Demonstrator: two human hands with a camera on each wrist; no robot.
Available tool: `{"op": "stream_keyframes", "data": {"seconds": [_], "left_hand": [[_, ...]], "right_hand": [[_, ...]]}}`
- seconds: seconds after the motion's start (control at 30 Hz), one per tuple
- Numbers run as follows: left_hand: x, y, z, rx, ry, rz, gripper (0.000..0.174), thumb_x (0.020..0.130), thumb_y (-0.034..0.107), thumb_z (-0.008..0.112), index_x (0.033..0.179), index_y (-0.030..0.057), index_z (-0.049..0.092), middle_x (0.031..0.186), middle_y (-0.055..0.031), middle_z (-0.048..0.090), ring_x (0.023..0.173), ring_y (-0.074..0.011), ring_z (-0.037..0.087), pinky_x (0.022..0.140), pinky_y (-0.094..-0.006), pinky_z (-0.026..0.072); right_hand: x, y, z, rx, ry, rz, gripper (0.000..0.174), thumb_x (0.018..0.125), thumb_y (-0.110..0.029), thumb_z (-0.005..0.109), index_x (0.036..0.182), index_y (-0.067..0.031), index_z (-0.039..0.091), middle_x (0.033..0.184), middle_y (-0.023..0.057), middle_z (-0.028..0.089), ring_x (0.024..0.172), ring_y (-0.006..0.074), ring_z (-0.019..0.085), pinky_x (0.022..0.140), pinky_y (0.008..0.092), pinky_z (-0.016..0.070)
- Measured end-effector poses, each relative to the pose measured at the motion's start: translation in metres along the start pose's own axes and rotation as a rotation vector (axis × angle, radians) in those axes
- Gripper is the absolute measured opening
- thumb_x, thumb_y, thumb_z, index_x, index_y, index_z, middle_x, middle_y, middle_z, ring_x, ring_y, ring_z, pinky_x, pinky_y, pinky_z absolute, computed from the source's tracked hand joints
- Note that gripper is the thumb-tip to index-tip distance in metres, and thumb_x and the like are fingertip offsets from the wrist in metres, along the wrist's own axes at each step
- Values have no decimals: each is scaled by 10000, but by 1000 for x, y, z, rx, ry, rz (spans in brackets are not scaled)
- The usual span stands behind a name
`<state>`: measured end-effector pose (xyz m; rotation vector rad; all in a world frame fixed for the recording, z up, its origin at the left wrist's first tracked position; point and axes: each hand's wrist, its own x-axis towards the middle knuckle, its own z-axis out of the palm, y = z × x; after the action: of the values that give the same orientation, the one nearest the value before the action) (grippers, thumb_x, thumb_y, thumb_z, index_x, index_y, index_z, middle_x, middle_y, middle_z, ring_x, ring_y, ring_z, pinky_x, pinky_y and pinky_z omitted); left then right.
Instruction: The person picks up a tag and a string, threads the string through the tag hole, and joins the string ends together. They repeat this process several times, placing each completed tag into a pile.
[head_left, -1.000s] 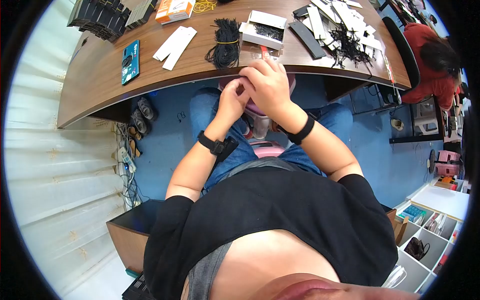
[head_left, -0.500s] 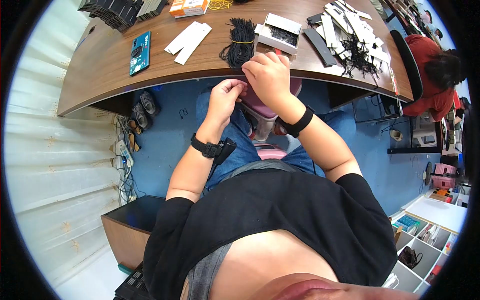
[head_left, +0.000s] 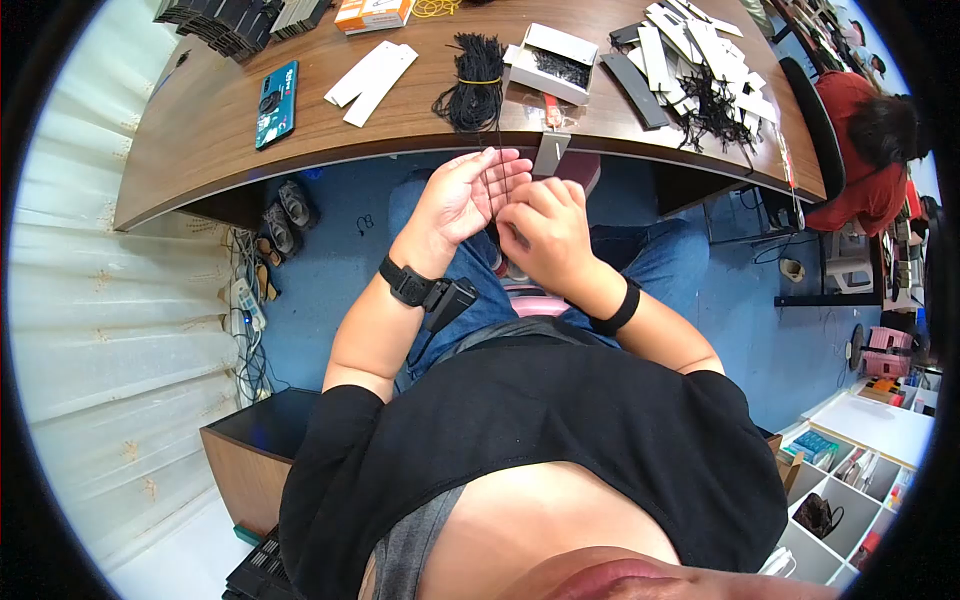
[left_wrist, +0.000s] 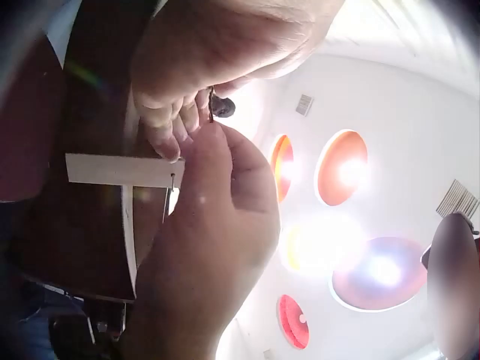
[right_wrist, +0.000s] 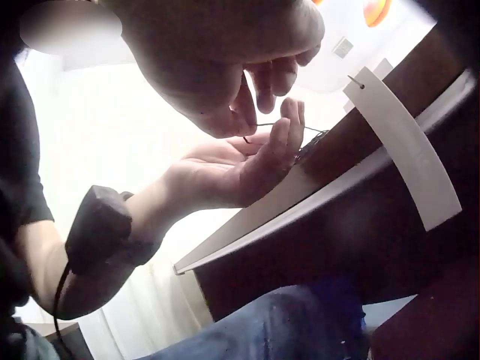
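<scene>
**Closely held: cord and tag at the worktop's near edge**

Nearest the person, the right hand [head_left: 545,235] has its fingers curled and pinches a thin black cord [right_wrist: 274,124]. The left hand [head_left: 468,195] lies open, palm up and fingers straight, with the cord reaching its fingertips. Just beyond, a white tag [head_left: 550,153] dangles before the near edge of the worktop [head_left: 200,150], apparently strung on that cord through its small hole. Farther in, a cord bundle [head_left: 470,85] sits near the middle, an open box [head_left: 550,60] is just beside it, and a heap of tags [head_left: 700,60] lies toward the right end.

Likely risks: the pinch is the sole grip, so a slackened thumb would let the cord slide and the tag drop to the floor beneath. A pull toward the bundle could snag loose strands.
</scene>
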<state>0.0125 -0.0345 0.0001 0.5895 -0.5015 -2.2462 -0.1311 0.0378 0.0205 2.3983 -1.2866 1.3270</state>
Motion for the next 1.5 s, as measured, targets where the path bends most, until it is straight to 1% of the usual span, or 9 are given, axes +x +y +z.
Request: {"op": "stream_keyframes", "data": {"seconds": [0.43,0.63,0.87,1.0,1.1,1.17,1.2,1.3,1.5], "left_hand": [[3,-28,4,-14,20,-38,307,975,229,412,1113,-10,547,990,-136,636,853,-212,640,742,-319,542],[3,-29,11,-29,86,-61,238,965,213,452,1045,21,566,760,-9,561,569,-74,465,481,-194,394],[-2,-28,23,132,65,5,221,967,228,446,901,44,549,585,62,338,461,-30,269,386,-171,220],[-6,-22,32,313,108,66,221,966,215,451,883,34,548,560,79,301,447,-24,241,384,-177,189],[-9,-21,35,461,72,143,234,962,219,461,881,18,549,544,84,286,442,-23,226,393,-183,178],[-11,-21,41,504,69,158,246,958,223,472,874,8,556,539,85,301,444,-18,228,399,-184,178],[-12,-22,43,526,56,167,246,957,223,473,873,8,558,541,85,306,445,-16,231,400,-183,180],[-13,-22,47,598,23,212,246,956,225,475,874,12,565,546,88,322,450,-11,239,403,-181,184],[-16,-25,42,595,-11,244,247,957,236,477,901,17,577,556,94,333,457,-6,241,409,-178,183]], "right_hand": [[-47,-2,-14,228,-235,147,215,608,-120,770,742,-123,602,797,5,555,773,182,543,708,328,363],[-52,-1,-17,249,-245,197,196,619,-120,770,730,-118,609,802,7,564,770,186,544,704,329,365],[-50,3,-18,294,-284,199,148,659,-147,734,715,-104,603,758,24,564,750,217,557,657,356,383],[-4,35,-47,585,-552,279,97,730,-87,684,787,-31,630,733,91,592,694,249,584,647,338,472],[49,78,-68,426,-331,494,106,809,-115,637,829,-11,651,761,91,631,689,191,604,640,294,477],[73,126,-56,128,-139,336,161,829,-180,627,872,-31,674,794,109,647,694,201,612,618,290,471],[84,139,-50,42,-176,408,169,806,-206,638,876,-60,687,799,105,651,726,215,616,660,302,469],[92,163,-23,-341,-279,250,150,765,-226,656,856,-118,705,810,74,649,816,221,602,773,346,445],[103,150,-4,-582,-347,355,94,743,-246,663,811,-203,711,849,13,643,944,227,554,853,419,373]]}}
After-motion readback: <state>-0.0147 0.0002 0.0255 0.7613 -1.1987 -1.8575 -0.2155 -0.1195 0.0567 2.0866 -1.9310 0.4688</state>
